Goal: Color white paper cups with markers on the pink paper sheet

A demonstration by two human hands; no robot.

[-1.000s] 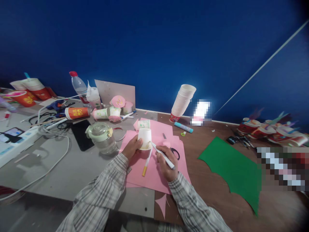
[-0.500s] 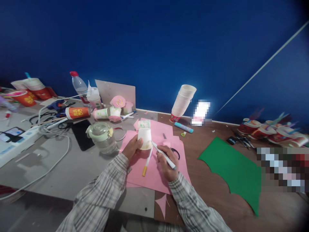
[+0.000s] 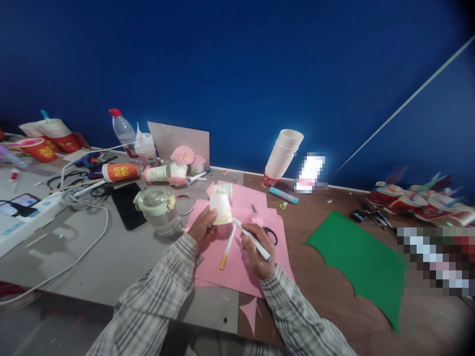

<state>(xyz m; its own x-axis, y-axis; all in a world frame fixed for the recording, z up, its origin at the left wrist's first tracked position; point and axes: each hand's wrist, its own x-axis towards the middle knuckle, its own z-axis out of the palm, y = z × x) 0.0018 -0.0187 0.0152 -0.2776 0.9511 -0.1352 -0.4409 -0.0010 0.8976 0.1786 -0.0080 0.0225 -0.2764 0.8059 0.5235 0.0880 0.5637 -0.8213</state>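
My left hand (image 3: 203,226) is closed on the side of a white paper cup (image 3: 221,209), its wide rim turned downward and the cup a little tilted. In my right hand (image 3: 259,248) is a white marker pen (image 3: 251,238), held like a pencil with its tip at the cup's lower right edge. Beneath both hands lie sheets of pink paper (image 3: 210,274). A second marker with a yellow end (image 3: 223,258) rests on them below the cup. Scissors (image 3: 272,236) with dark handles are partly hidden behind my right hand.
A lidded glass jar (image 3: 159,215) and a dark phone (image 3: 128,205) stand and lie left. Behind are a tall stack of paper cups (image 3: 282,155) and a blue glue stick (image 3: 283,195). Green paper (image 3: 361,262) lies right; a power strip (image 3: 27,222) is far left.
My left hand has tilted the cup and shifted it slightly up and left. The marker in my right hand stays at about the same place. The whole view has moved slightly.
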